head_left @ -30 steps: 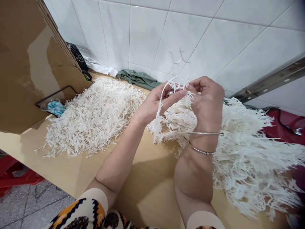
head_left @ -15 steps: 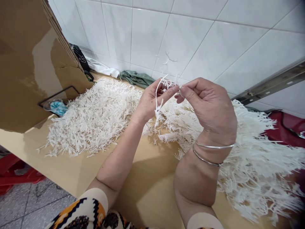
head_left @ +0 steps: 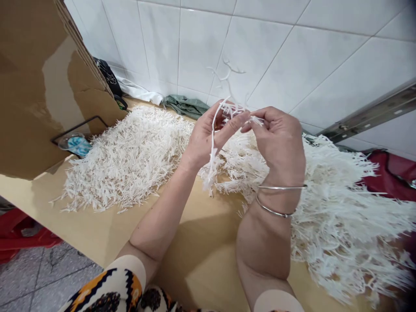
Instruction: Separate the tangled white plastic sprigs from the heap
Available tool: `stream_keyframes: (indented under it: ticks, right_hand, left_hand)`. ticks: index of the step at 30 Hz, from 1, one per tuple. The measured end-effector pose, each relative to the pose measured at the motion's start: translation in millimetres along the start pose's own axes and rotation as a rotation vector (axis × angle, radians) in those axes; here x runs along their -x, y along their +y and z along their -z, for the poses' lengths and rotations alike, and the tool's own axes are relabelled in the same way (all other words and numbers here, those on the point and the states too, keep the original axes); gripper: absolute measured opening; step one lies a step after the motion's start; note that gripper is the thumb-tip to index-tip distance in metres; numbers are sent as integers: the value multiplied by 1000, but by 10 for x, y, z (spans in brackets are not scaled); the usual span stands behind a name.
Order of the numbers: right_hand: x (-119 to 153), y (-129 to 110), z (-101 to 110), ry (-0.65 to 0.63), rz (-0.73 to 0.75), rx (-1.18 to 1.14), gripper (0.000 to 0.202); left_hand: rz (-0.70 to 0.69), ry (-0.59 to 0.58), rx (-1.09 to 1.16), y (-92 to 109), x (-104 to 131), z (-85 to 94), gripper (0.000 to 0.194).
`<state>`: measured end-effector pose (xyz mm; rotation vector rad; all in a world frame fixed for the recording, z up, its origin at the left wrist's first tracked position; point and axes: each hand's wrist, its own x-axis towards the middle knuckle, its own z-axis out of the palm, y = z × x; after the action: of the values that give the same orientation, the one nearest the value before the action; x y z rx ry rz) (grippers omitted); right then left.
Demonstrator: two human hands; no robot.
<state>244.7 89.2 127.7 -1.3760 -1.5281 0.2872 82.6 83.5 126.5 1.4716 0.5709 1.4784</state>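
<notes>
My left hand point(head_left: 206, 141) is closed around a white branched plastic sprig point(head_left: 213, 149). One long stem hangs down over the back of its thumb, and thin twigs stick up above the fingers. Against it, my right hand point(head_left: 281, 141) pinches small white sprig tips point(head_left: 255, 120) between thumb and fingers. The two hands' fingertips meet or nearly meet, and where the pieces join is partly hidden. Below and to the left lies a large heap of short white sprigs point(head_left: 130, 160). Longer white sprigs point(head_left: 354, 229) are heaped under and beyond my right arm.
A cardboard box point(head_left: 26, 95) stands at the left, with a clear cup point(head_left: 76, 144) holding something blue and white beside it. A green cloth point(head_left: 185, 106) lies along the tiled wall point(head_left: 156, 43). A metal rail point(head_left: 373, 115) and dark red material point(head_left: 390, 173) are at right.
My right hand has shifted slightly left, its wrist turning, and small white tips now show between its fingers. Branched twigs above my left hand stand out more, and the hanging stem has swung lower.
</notes>
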Motion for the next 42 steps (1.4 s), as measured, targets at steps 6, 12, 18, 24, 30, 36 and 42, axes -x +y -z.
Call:
stream_keyframes:
  ticks: [6,12,18,24,30,36,42]
  right_hand:
    - [121,-226,207,-197,86,-184,35]
    - [104,-247,138,-147,100,-33,35]
    - [-19,23,-29,62,-43,26,36]
    - [21,4,158,-101,1,-40,35]
    - [231,-266,384,-5,62,-114,29]
    - [560,-578,508,114,171,-128,16]
    - [911,-512,302,60,174,-70,11]
  left_hand:
    - [8,58,-6,-110,-39,41,30]
    - [23,59,-18,-171,-36,-16,26]
    - [-77,-82,41,-27,45,-121,31]
    - [31,-32,23,-147,25,-92,26]
    - [120,-88,-47,-130,55,-4,48]
    - [189,-113,-44,13,183,-23,55]
    - [209,-18,-85,-13,510,139,48]
